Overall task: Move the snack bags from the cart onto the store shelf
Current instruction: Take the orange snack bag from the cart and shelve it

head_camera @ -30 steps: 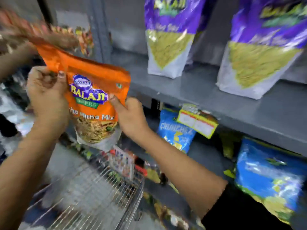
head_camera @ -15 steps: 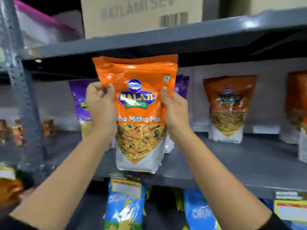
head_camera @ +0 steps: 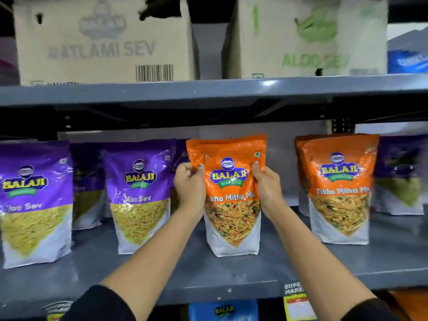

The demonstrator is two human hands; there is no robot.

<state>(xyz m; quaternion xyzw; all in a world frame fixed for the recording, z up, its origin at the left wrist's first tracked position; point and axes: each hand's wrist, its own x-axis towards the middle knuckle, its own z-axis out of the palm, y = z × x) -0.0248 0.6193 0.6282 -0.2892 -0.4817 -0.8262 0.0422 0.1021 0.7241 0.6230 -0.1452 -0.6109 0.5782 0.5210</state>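
The grey metal store shelf (head_camera: 301, 262) runs the full width of the view, with an upper shelf board (head_camera: 208, 91) above it carrying two cardboard cartons, one printed Ratlami Sev (head_camera: 102, 42) at the left and one printed Aloo Sev (head_camera: 305, 40) at the right; this arrangement suggests bulk stock is kept overhead and retail stock at reach height. On the shelf, pouches stand upright in columns facing the aisle, labels forward, presumably so that shoppers can read them. Two purple Aloo Sev bags (head_camera: 139, 195) stand at the left, with more purple bags behind them. An orange Tikha Mitha Mix bag already shelved (head_camera: 338, 193) stands at the right. Between these columns is the orange Tikha Mitha Mix bag being placed (head_camera: 231, 198), upright, its white base resting on or just at the shelf; contact cannot be confirmed. This position starts a second column beside the matching product. The left hand (head_camera: 190, 186) and right hand (head_camera: 268, 184) are apart and clamped on the upper left and right edges of the bag, thumbs on the front face. Gripping high on both edges keeps the pouch vertical and square while its base settles. The cart is not in view.
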